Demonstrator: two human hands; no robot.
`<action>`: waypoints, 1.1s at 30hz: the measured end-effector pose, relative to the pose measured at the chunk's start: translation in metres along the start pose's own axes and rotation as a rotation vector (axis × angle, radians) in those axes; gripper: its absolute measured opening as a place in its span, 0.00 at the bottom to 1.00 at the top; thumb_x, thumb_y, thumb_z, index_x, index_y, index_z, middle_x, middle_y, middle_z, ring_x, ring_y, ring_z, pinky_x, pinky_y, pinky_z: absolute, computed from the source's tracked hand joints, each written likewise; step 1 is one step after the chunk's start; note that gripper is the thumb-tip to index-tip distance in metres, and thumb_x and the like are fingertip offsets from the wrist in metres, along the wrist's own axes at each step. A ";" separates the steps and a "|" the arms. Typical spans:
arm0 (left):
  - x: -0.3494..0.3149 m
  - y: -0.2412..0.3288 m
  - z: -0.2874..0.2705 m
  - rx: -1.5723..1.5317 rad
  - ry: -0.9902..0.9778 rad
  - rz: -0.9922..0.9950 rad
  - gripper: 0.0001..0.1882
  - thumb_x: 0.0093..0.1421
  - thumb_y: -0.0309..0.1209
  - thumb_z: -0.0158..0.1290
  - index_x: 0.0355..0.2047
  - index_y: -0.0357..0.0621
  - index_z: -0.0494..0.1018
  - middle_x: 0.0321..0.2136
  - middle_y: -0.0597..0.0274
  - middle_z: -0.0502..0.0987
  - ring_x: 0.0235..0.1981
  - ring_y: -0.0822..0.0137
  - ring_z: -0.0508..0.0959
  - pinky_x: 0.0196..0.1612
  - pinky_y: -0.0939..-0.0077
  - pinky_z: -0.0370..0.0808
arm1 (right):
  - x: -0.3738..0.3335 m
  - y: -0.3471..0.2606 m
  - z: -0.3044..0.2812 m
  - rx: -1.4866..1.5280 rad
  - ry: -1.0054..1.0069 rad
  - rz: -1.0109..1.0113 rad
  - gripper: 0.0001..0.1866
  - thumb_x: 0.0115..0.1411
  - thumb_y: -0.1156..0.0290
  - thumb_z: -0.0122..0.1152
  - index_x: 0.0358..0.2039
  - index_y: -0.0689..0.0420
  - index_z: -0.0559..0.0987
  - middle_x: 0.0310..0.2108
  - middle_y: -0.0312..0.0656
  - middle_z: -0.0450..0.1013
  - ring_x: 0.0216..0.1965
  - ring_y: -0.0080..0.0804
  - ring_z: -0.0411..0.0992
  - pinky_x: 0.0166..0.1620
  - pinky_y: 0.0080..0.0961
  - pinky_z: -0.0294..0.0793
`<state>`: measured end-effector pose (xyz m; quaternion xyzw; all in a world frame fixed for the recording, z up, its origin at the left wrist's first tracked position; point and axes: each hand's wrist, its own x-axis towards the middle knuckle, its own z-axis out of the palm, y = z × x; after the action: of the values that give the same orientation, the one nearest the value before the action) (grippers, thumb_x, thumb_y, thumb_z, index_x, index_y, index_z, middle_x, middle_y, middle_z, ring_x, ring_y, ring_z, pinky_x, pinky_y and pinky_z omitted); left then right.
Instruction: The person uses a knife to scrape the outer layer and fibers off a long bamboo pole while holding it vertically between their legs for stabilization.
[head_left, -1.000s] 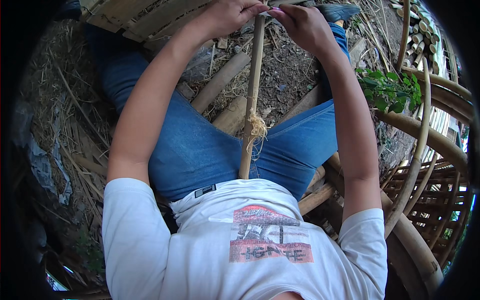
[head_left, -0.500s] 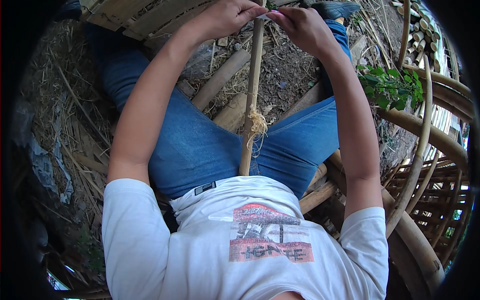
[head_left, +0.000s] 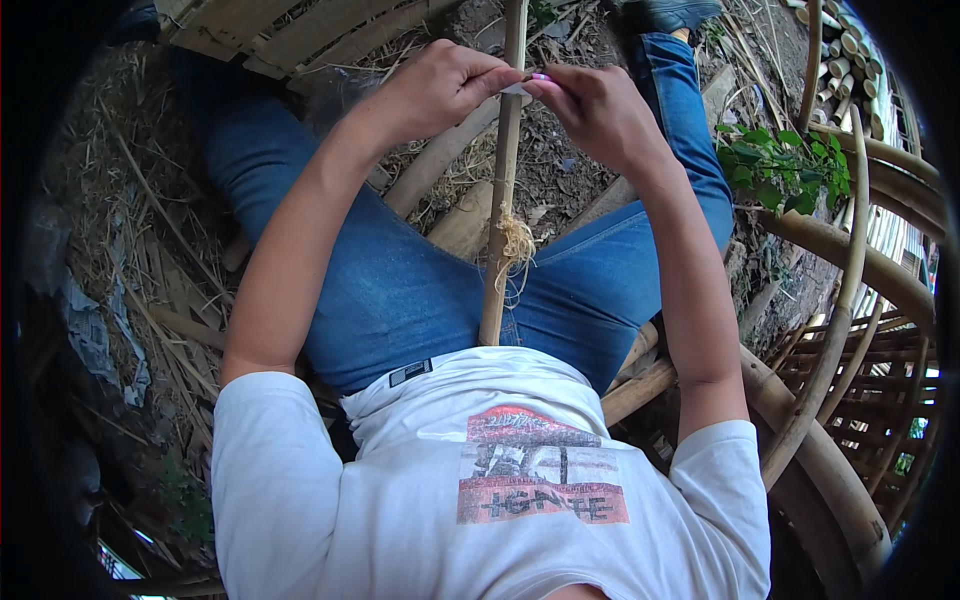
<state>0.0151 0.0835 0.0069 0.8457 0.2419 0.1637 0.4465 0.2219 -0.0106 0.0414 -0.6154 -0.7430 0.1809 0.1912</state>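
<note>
A long wooden stick runs from my waist away between my legs, with a tuft of frayed pale fibre tied partway along it. Over the stick's far part, my left hand and my right hand meet with thumbs and fingertips pinched. Between them is a small flat whitish piece with something pink at the right-hand fingers. It lies across the stick and seems to touch it; its exact kind is too small to make out. Both hands are closed.
A slatted wooden panel stands at the far left. Curved bamboo poles, a leafy green plant and a pile of cut bamboo are on the right. Straw and wood pieces litter the ground around my legs.
Both hands have come nearer along the stick toward my body, still pinching the small flat piece. The stick has stayed nearly in place.
</note>
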 end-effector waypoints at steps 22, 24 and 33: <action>-0.041 0.019 0.016 -0.057 -0.019 0.074 0.15 0.69 0.39 0.52 0.36 0.39 0.80 0.17 0.50 0.73 0.20 0.52 0.73 0.27 0.62 0.69 | -0.043 -0.032 0.007 -0.016 0.026 0.030 0.17 0.64 0.54 0.61 0.28 0.55 0.80 0.15 0.48 0.70 0.20 0.52 0.71 0.26 0.44 0.70; -0.030 0.016 0.010 0.016 0.054 0.126 0.16 0.69 0.39 0.51 0.37 0.38 0.80 0.16 0.51 0.71 0.19 0.56 0.73 0.27 0.63 0.69 | -0.031 -0.024 0.006 -0.022 0.062 0.004 0.17 0.64 0.54 0.61 0.29 0.54 0.81 0.15 0.47 0.71 0.20 0.51 0.72 0.26 0.44 0.70; 0.053 0.002 -0.032 -0.085 0.073 -0.125 0.18 0.71 0.41 0.49 0.41 0.40 0.82 0.17 0.55 0.77 0.20 0.67 0.76 0.28 0.65 0.73 | 0.056 0.025 -0.015 -0.164 0.262 -0.155 0.16 0.65 0.56 0.61 0.34 0.56 0.84 0.21 0.51 0.75 0.23 0.52 0.74 0.28 0.42 0.73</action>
<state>0.0436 0.1340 0.0294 0.8027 0.3031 0.1764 0.4824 0.2417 0.0499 0.0453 -0.5881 -0.7693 0.0227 0.2487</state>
